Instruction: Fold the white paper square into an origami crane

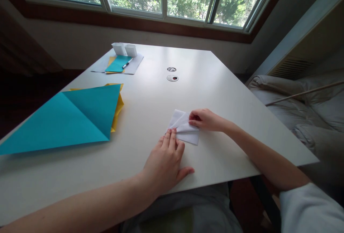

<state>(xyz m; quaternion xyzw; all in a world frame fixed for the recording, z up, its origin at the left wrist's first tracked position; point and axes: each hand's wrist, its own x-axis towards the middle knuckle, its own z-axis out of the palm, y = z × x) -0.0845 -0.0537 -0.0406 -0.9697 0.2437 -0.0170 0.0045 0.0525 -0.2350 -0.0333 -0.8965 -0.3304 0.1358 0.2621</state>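
A small folded sheet of white paper [189, 138] lies on the white table near its front edge, with creases and overlapping flaps. My left hand [165, 158] rests flat with its fingertips pressing the paper's left side, thumb stretched out to the right. At the paper's right side, my right hand [202, 119] pinches a raised flap between thumb and curled fingers. The far fingers of the right hand are partly hidden.
To the left lies a large creased turquoise sheet [80, 118] over folded yellow paper [117, 113]. Farther back are a small turquoise sheet [118, 63], a pen [127, 63] and white boxes [131, 50]. Two round inserts [172, 78] sit mid-table.
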